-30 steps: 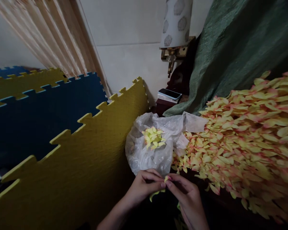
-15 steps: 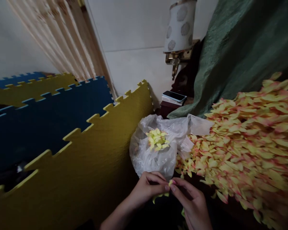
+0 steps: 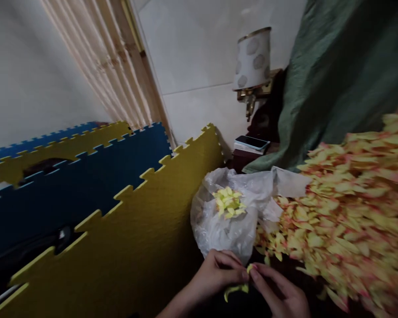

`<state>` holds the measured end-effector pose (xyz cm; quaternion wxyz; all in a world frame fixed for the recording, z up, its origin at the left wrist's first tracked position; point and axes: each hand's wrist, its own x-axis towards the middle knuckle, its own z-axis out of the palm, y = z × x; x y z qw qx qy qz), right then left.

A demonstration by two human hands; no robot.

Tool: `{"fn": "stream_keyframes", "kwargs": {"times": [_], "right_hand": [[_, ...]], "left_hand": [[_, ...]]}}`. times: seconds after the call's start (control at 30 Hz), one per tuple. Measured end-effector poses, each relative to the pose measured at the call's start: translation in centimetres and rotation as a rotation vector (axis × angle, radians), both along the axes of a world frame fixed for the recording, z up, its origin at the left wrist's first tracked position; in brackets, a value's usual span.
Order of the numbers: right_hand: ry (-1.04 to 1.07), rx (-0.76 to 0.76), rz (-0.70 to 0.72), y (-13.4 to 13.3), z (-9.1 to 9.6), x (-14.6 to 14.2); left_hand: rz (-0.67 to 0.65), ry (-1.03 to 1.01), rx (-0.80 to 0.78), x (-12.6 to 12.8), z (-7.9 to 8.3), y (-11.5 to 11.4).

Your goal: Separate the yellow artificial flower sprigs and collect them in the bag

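Observation:
At the lower centre, my left hand (image 3: 219, 274) pinches a yellow-green artificial petal piece (image 3: 236, 289) whose pointed lobes hang below the fingers. My right hand (image 3: 280, 289) meets it from the right, thumb and forefinger closed on a small yellow and pink bit of petal (image 3: 250, 267). The fingertips nearly touch. Just beyond the hands sits a translucent white plastic bag (image 3: 223, 229), with a small cluster of yellow-green petals (image 3: 228, 202) lying on it. To the right rises a large heap of yellow petals with pink tips (image 3: 345, 212).
Yellow foam mat (image 3: 146, 238) and blue foam mat (image 3: 119, 168) with jigsaw edges stand upright at the left. A phone (image 3: 252, 141) lies on a dark box behind the bag. A green cloth (image 3: 325, 84) hangs behind the heap. A wall lamp (image 3: 253, 62) is above.
The whole view has shifted, so things sit lower and further right. Both hands keep their pinch on the petal pieces, with little change between them.

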<state>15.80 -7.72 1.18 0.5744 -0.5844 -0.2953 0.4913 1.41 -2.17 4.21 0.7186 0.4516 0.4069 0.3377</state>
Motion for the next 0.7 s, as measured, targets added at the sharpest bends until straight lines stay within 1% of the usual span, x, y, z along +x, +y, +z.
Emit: {"fn": "stream_keyframes", "kwargs": {"times": [0.2, 0.33, 0.43, 0.53, 0.7], "right_hand": [[-0.043, 0.07, -0.052, -0.3, 1.2, -0.1], [-0.039, 0.07, -0.062, -0.3, 1.2, -0.3], [0.019, 0.057, -0.074, -0.2, 0.9, -0.4], [0.072, 0.041, -0.08, 0.0, 1.0, -0.6], [0.028, 0.056, -0.083, 0.3, 1.5, -1.1]], "left_hand": [[-0.025, 0.009, 0.067, 0.6, -0.3, 0.0], [-0.056, 0.046, 0.122, 0.4, -0.1, 0.1], [-0.08, 0.012, 0.083, 0.2, -0.2, 0.3], [-0.069, 0.004, 0.046, 0.2, -0.5, 0.5], [-0.055, 0.032, 0.077, 0.0, -0.8, 0.5]]}}
